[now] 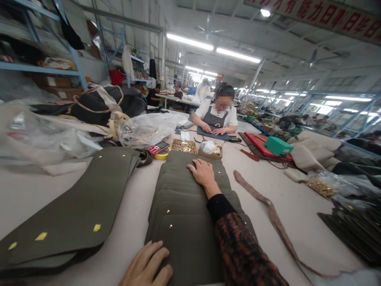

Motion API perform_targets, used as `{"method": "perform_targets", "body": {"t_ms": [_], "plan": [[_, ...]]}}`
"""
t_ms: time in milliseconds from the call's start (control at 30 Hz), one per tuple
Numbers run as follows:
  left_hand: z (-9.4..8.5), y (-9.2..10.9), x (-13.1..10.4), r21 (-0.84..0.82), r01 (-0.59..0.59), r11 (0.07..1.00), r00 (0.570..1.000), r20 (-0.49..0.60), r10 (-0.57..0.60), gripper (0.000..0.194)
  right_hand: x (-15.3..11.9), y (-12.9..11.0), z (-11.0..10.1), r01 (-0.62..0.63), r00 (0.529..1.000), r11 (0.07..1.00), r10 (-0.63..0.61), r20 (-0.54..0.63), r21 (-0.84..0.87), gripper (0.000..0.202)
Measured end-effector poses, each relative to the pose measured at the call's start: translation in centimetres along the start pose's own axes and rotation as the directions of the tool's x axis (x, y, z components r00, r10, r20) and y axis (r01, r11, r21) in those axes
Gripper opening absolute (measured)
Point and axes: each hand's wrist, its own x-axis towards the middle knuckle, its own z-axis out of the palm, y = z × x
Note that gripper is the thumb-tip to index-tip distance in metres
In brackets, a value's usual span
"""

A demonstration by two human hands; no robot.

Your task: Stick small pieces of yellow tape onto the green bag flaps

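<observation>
A fanned stack of dark olive panels (190, 222) with small gold studs lies on the table before me. My right hand (203, 173) rests flat on the far end of the stack, fingers apart, with my forearm crossing its right side. At the near left edge, my left hand (149, 266) lies on the closest panel with its fingers spread; its wrist is cut off by the frame. Left of the stack sits a pile of larger curved olive pieces (86, 190), with gold studs and yellow markers on top.
Beyond the stack stand a box of gold hardware (183, 146) and yellow tape (161, 155). A co-worker (218, 111) handles a dark piece across the table. To the right lie a brown strap (268, 206), a green box (278, 146) and dark panels (354, 226). Plastic bags (151, 127) are heaped left.
</observation>
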Motion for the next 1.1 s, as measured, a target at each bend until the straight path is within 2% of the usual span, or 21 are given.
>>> {"method": "perform_targets", "body": {"t_ms": [133, 233, 333, 400, 467, 567, 667, 800, 900, 1000, 1100], "plan": [[-2.4, 1.0, 1.2, -0.044, 0.030, 0.999, 0.993, 0.117, -0.024, 0.015, -1.7, -0.6, 0.0, -0.019, 0.999, 1.000, 0.018, -0.028, -0.016, 0.051], [-4.1, 2.1, 1.5, -0.085, 0.062, 0.994, 0.990, 0.132, -0.050, 0.014, -2.7, -1.1, -0.2, -0.006, 0.999, 0.999, 0.005, -0.039, -0.033, 0.050], [-6.5, 3.1, 0.7, -0.079, 0.125, 0.989, 0.984, 0.139, -0.114, 0.018, -3.7, -1.7, -0.8, 0.031, 0.998, 0.999, -0.033, -0.046, -0.041, 0.046], [-8.7, 3.5, -0.5, -0.021, 0.223, 0.975, 0.967, 0.132, -0.218, 0.021, -4.4, -2.2, -1.3, 0.067, 0.997, 0.997, -0.068, -0.041, -0.027, 0.042], [-11.3, 3.4, -2.2, 0.080, 0.343, 0.936, 0.932, 0.096, -0.350, 0.022, -5.1, -2.7, -1.7, 0.097, 0.995, 0.995, -0.097, -0.033, 0.001, 0.040], [-15.2, 2.5, -5.4, 0.278, 0.516, 0.811, 0.842, 0.009, -0.539, 0.025, -6.2, -3.5, -1.4, 0.102, 0.993, 0.995, -0.100, -0.056, 0.022, 0.049], [-17.6, 1.1, -8.5, 0.433, 0.591, 0.681, 0.761, -0.018, -0.649, 0.030, -7.6, -4.2, -0.8, 0.106, 0.992, 0.994, -0.107, -0.065, -0.025, 0.052], [-17.9, -0.6, -10.5, 0.455, 0.616, 0.643, 0.705, 0.046, -0.707, 0.024, -9.3, -4.7, -0.8, 0.078, 0.996, 0.997, -0.078, -0.041, 0.009, 0.051], [-17.3, -1.3, -10.4, 0.416, 0.624, 0.662, 0.703, 0.071, -0.707, 0.021, -10.2, -5.3, -1.8, 0.049, 0.997, 0.997, -0.045, -0.066, 0.065, 0.049], [-17.3, -1.2, -9.8, 0.367, 0.632, 0.683, 0.719, 0.050, -0.693, 0.027, -11.1, -6.6, -4.0, 0.110, 0.994, 0.982, -0.110, -0.008, 0.154, 0.043], [-17.8, -0.2, -9.9, 0.318, 0.671, 0.669, 0.712, -0.026, -0.702, 0.033, -13.0, -8.2, -7.4, 0.110, 0.994, 0.986, -0.110, -0.005, 0.129, 0.039]]}}
